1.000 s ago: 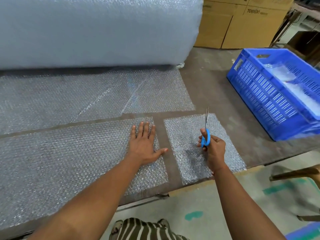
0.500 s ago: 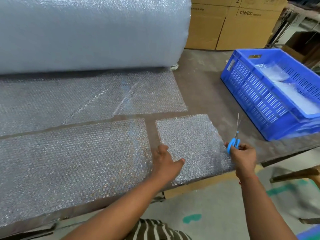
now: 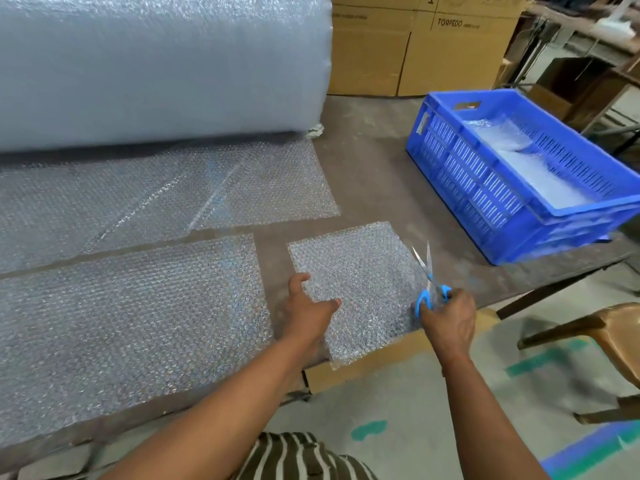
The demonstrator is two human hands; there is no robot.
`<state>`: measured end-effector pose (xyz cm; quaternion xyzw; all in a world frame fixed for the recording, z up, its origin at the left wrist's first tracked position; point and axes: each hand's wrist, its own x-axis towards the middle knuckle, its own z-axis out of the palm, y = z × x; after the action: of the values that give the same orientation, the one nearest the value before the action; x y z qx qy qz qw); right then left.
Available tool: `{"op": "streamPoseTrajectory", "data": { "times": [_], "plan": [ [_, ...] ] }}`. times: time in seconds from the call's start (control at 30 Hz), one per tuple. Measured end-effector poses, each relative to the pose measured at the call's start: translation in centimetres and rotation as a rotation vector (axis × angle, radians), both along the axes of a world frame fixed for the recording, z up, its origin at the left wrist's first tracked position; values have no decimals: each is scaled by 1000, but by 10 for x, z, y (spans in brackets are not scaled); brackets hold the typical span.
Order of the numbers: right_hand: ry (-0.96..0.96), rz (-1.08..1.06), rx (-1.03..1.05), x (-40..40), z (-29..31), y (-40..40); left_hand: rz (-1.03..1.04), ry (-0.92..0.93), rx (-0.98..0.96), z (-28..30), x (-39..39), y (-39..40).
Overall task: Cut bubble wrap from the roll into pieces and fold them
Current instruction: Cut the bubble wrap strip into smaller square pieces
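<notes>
A big grey-blue bubble wrap roll (image 3: 156,64) lies across the back of the table, its loose sheet (image 3: 156,195) spread flat in front of it. A long cut strip (image 3: 121,323) lies nearer me. To its right sits a small cut piece (image 3: 360,282). My left hand (image 3: 308,313) grips that piece's left edge, thumb on top. My right hand (image 3: 448,320) rests at the piece's right edge and holds blue-handled scissors (image 3: 427,275), blades slightly apart and pointing away from me.
A blue slotted crate (image 3: 498,188) holding folded bubble wrap stands on the table at the right. Cardboard boxes (image 3: 415,46) are stacked behind. A wooden chair (image 3: 595,327) stands beyond the table's front right edge. My striped clothing shows below.
My left hand left the long strip and moved right to grip the small piece's left edge. My right hand with the scissors shifted from the piece's middle to its right edge.
</notes>
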<state>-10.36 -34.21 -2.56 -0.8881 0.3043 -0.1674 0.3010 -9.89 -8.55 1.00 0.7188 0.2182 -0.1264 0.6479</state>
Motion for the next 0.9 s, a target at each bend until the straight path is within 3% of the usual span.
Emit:
{"op": "streamPoseTrajectory", "data": {
  "times": [0.1,0.23,0.4,0.6,0.77,0.9],
  "plan": [
    [-12,-10,6,-3,-3,0,91,73,89,-1,-20,-6],
    [-57,-8,58,-5,-10,-3,92,244,-247,-13,-59,-16],
    [-22,31,60,-3,-9,0,118,221,-343,-11,-58,-23],
    [54,36,180,-11,-8,7,28,180,-306,-8,-50,-20],
    [38,-5,373,-18,-18,6,-27,-33,-31,-2,-33,-8],
    [5,32,433,-21,-23,0,-40,-61,66,2,-16,-3]
  ]
}}
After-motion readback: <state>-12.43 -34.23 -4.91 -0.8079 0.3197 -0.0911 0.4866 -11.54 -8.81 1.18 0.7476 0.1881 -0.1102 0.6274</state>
